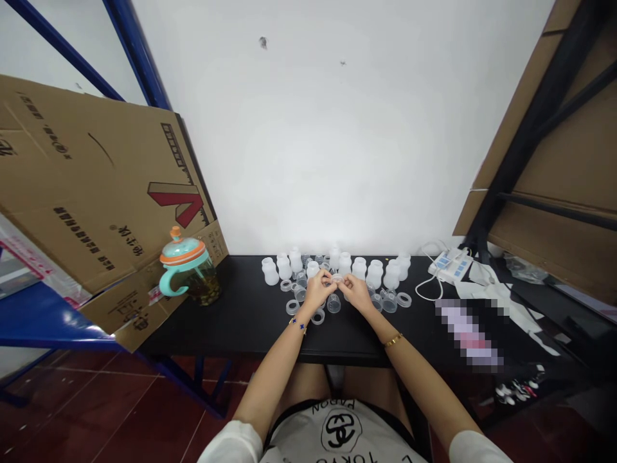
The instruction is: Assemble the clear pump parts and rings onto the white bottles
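My left hand (319,289) and my right hand (355,290) meet over the middle of the table, fingers closed on a small translucent white collar ring (337,278) held between them. Fingertips cover part of it, so its details are hidden. Just below sits a clear dome-shaped cap (333,303). White waisted bottles, such as this one (376,273), stand upright in a loose row behind my hands. Loose collar rings lie around, one (403,299) right of my right hand and another (317,316) near my left wrist. More clear caps (389,302) rest beside my right hand.
On the black table (241,328), a turquoise-lidded jug (190,270) stands at left before a large cardboard box (96,186). A white power strip (450,265) with cables lies at right, near crumpled white material (501,299). The white wall (337,141) rises behind.
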A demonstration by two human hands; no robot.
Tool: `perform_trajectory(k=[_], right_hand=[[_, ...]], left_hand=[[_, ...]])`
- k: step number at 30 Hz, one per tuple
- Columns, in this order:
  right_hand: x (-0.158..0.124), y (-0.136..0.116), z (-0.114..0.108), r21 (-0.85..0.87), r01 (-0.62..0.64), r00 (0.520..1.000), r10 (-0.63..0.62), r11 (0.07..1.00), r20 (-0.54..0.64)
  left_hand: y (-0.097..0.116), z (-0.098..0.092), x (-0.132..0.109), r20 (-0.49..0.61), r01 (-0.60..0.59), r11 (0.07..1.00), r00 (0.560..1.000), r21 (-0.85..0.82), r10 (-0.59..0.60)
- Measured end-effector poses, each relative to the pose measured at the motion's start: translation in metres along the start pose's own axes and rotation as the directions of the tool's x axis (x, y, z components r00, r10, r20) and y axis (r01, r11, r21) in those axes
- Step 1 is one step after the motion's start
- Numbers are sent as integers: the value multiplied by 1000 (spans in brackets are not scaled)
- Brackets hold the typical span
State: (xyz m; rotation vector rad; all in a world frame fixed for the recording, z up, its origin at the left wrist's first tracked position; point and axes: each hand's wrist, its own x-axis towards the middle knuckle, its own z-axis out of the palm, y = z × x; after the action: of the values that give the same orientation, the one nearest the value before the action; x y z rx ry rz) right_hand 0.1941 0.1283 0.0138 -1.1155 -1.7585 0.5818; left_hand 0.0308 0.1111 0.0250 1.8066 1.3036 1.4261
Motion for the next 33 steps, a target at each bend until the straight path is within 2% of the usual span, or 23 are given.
perform_trajectory(k=[33], right_hand=[[0, -2, -1, -36, 21, 1000, -21, 999, -12]], left_hand=[[-7, 1, 2, 28, -16, 1000, 999, -14, 16]])
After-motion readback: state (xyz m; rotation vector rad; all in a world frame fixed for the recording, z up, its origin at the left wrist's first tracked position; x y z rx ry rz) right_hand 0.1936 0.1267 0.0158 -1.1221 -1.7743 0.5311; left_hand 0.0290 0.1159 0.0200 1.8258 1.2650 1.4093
